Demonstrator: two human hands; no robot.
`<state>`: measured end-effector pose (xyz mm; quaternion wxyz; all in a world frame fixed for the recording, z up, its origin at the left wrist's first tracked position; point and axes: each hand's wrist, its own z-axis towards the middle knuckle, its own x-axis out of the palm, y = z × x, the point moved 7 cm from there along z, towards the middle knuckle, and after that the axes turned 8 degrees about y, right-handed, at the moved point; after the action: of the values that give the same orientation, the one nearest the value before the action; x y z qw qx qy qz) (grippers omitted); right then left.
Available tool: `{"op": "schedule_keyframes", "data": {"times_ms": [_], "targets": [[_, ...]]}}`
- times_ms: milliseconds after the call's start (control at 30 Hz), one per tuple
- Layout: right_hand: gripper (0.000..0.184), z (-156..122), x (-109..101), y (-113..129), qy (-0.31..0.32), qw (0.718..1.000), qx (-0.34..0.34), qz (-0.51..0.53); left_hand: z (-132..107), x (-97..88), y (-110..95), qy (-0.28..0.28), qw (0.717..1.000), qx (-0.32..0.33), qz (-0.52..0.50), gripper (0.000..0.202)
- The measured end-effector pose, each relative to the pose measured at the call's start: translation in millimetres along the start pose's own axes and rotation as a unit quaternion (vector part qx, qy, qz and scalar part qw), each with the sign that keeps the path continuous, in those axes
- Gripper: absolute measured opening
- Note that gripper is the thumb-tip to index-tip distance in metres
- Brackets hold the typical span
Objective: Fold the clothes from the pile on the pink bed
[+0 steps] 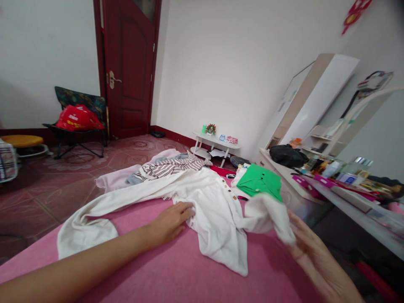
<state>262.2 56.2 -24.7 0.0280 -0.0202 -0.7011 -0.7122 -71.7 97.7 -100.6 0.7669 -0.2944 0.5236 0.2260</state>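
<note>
A white long-sleeved garment point(208, 202) with brown buttons lies spread and rumpled on the pink bed cover point(176, 269). My left hand point(170, 221) rests palm down on the cover, its fingers flat and touching the garment's lower edge. At the bed's right side, my right hand point(311, 248) is next to the garment's right sleeve point(271, 216), whose cuff drapes over its fingers. Those fingers look stretched out; I cannot tell if they grip the cloth.
Behind the white garment lie a striped shirt point(172, 166), a pale pink cloth point(120, 176) and a folded green shirt point(260, 181). A cluttered dresser point(347, 185) stands to the right. Further back are a small white table point(216, 143), a folding chair with a red bag point(78, 118) and a red door point(131, 67).
</note>
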Motion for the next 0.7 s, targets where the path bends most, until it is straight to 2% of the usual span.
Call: {"op": "schedule_keyframes", "data": {"times_ms": [33, 100, 167, 200, 233, 300, 367, 400, 467, 533, 633, 700], "targets": [[0.061, 6, -4, 1, -0.045, 0.998, -0.042, 0.022, 4, 0.1, 2, -0.004, 1.000, -0.003, 0.006, 0.052], [0.067, 15, 1, -12, -0.067, 0.995, -0.076, -0.016, 12, -0.4, 4, -0.006, 1.000, -0.008, 0.012, 0.040], [0.059, 17, 21, -38, -0.020, 0.988, -0.048, -0.142, 17, -0.7, 4, 0.001, 1.000, -0.009, 0.010, 0.033], [0.057, 15, 35, -52, 0.027, 0.974, -0.034, -0.220, 19, -0.4, 5, 0.008, 1.000, -0.010, 0.007, 0.031], [0.058, 11, 50, -65, 0.084, 0.950, -0.028, -0.299, 20, 0.2, 5, 0.014, 1.000, -0.011, 0.005, 0.030], [0.069, -2, 78, -84, 0.181, 0.880, -0.036, -0.438, 20, 2.5, 7, 0.025, 1.000, -0.015, 0.005, 0.026], [0.071, -13, 94, -93, 0.219, 0.821, -0.054, -0.524, 20, 5.1, 9, 0.032, 0.999, -0.019, 0.008, 0.023], [0.061, -14, 97, -93, 0.214, 0.808, -0.062, -0.545, 20, 5.9, 9, 0.034, 0.999, -0.020, 0.010, 0.023], [0.035, -11, 98, -87, 0.191, 0.811, -0.084, -0.547, 21, 4.5, 10, 0.034, 0.999, -0.025, 0.016, 0.025], [0.023, -4, 92, -79, 0.165, 0.835, -0.094, -0.516, 22, -4.7, 11, 0.023, 0.999, -0.036, 0.017, 0.028], [0.023, 5, 72, -62, 0.104, 0.907, -0.079, -0.401, 19, -40.1, 11, -0.043, 0.996, -0.063, -0.053, 0.024], [0.031, 8, 56, -50, 0.065, 0.954, -0.058, -0.289, 15, -67.3, 14, -0.085, 0.976, -0.077, -0.185, 0.014]]}}
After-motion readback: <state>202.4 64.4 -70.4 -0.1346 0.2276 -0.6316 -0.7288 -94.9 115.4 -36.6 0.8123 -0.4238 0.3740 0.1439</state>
